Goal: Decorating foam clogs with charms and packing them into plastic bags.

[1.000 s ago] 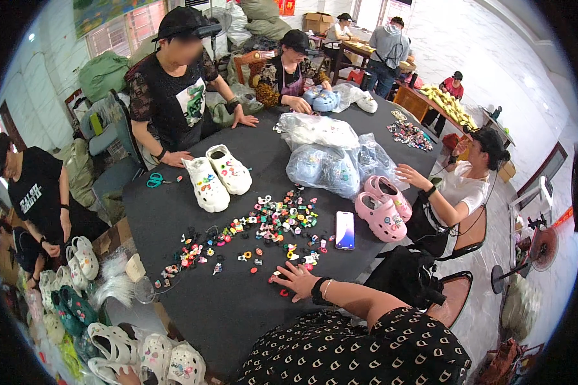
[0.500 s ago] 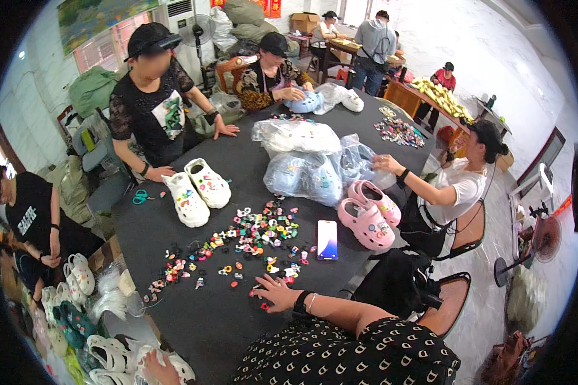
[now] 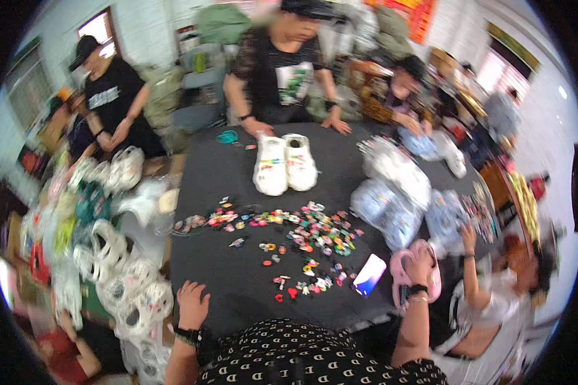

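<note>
My left hand (image 3: 191, 303), a dark watch on its wrist, lies flat with fingers apart on the near edge of the black table (image 3: 225, 173). My right hand (image 3: 420, 262) reaches to the right and curls over a pair of pink clogs (image 3: 401, 273); the picture is blurred there. A phone (image 3: 369, 274) with a lit screen lies between the clogs and a spread of small colourful charms (image 3: 315, 234). Past the charms stands a pair of white clogs (image 3: 284, 163).
Clear plastic bags (image 3: 392, 205) of goods lie at the table's right. A heap of white and coloured clogs (image 3: 115, 269) fills the floor on the left. People sit across (image 3: 282, 70), at the left (image 3: 112, 102) and at the right (image 3: 494, 308).
The view has swung and come closer to the table. My right hand left the charms in the middle and went right onto the pink clogs. My left hand came onto the table edge.
</note>
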Available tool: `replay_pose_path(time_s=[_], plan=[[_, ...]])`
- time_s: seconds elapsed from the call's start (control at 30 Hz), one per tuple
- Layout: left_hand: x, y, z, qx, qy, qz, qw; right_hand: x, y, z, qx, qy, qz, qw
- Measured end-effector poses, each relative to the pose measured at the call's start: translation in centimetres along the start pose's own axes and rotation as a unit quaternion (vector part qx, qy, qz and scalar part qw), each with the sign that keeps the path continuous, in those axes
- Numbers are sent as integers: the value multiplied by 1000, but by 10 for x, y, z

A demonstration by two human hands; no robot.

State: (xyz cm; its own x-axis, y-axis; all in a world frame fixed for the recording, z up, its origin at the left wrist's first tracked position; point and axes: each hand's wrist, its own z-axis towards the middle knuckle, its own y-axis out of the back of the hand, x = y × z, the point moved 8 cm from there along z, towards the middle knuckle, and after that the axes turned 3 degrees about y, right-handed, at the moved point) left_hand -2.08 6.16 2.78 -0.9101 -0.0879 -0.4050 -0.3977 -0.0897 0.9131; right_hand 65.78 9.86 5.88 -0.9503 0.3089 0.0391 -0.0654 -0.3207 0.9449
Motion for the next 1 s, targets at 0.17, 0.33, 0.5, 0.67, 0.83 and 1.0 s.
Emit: replay_pose_path(time_s=[0.17, 0.33, 0.5, 0.67, 0.83, 1.0], plan=[[-24, 3, -8, -33, -37, -9, 999, -44, -97, 24, 145, 235, -108, 955], [-25, -6, -28, -34, -3, -10, 999, 136, -127, 88, 191, 451, -40, 871], [-6, -7, -60, -18, 81, -5, 997, 212, -108, 94, 237, 542, -28, 806], [14, -16, -81, 11, 121, -21, 992, 233, -86, 75, 297, 574, -38, 762], [19, -9, -74, 4, 105, -28, 994, 239, -58, 58, 339, 565, -38, 751], [11, -3, -63, -2, 49, -26, 998, 239, -32, 31, 364, 525, -10, 770]])
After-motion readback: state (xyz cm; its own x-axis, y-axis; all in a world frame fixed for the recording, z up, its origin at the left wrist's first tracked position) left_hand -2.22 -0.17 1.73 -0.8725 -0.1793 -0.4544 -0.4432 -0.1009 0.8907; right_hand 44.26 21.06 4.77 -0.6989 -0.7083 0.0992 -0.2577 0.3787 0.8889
